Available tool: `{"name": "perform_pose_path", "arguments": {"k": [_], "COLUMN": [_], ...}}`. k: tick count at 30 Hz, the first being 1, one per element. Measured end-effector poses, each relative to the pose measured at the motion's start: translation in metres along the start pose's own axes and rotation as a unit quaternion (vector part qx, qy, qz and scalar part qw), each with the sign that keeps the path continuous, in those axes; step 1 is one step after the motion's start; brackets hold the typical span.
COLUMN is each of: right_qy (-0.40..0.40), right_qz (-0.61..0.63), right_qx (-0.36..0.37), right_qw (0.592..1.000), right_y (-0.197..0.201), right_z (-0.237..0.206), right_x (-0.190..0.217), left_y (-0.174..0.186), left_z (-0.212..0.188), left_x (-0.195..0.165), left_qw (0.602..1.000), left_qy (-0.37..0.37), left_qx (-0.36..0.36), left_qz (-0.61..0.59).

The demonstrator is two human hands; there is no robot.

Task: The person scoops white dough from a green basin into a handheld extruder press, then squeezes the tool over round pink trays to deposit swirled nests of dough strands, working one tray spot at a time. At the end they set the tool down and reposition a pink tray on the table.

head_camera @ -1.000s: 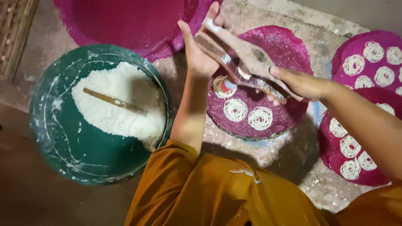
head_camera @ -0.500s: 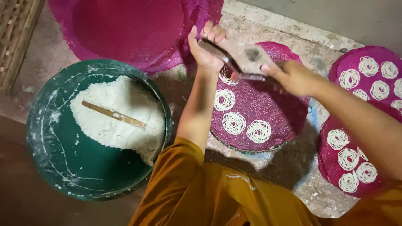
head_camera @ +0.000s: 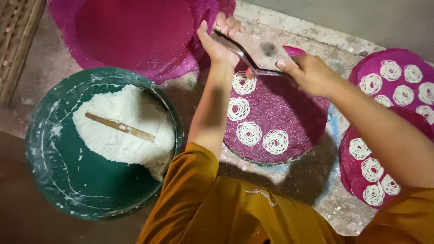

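On pink tray point(head_camera: 312, 122), four noodle coils point(head_camera: 248, 133)

White spiral noodle coils point(head_camera: 249, 133) dot the magenta woven tray point(head_camera: 289, 122); left of that tray, a green basin point(head_camera: 68, 180) holds white dough point(head_camera: 122, 131).

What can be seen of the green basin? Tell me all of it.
The green basin is round and wide, apparently plastic, and sits upright on the floor to the left of the person's left arm. Its rim and inner wall are streaked white. A heap of white dough fills its upper right part, with a flat wooden stick lying on top. Neither hand touches it.
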State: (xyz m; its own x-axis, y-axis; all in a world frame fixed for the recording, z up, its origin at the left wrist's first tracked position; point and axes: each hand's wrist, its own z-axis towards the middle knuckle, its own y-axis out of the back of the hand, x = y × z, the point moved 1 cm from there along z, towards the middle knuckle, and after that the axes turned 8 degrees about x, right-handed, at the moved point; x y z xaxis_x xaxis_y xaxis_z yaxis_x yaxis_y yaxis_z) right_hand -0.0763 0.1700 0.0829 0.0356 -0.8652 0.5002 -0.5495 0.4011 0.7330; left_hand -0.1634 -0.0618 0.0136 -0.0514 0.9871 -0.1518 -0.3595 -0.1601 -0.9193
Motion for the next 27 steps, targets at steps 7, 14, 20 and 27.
{"name": "perform_pose_path", "arguments": {"k": [7,14,20,27], "right_qy": [0.068,0.088,0.101,0.062], "right_qz": [0.122,0.124,0.157,0.200], "right_qx": [-0.003,-0.043,-0.099,-0.038], "right_qw": [0.990,0.987,0.977,0.977], "right_y": [-0.008,-0.014,-0.015,-0.023], "right_z": [0.003,0.003,0.007,-0.025], "right_x": [-0.011,-0.023,-0.039,-0.077], "left_y": [-0.001,0.024,0.013,-0.029], "left_z": [-0.008,-0.060,-0.103,-0.097], "left_x": [-0.014,-0.006,-0.019,-0.023], "left_qw": [0.932,0.828,0.578,0.674], "left_qy": [0.188,0.390,0.166,0.105], "left_qx": [-0.205,-0.141,-0.021,-0.055], "left_qz": [0.231,0.378,0.798,0.729]}}
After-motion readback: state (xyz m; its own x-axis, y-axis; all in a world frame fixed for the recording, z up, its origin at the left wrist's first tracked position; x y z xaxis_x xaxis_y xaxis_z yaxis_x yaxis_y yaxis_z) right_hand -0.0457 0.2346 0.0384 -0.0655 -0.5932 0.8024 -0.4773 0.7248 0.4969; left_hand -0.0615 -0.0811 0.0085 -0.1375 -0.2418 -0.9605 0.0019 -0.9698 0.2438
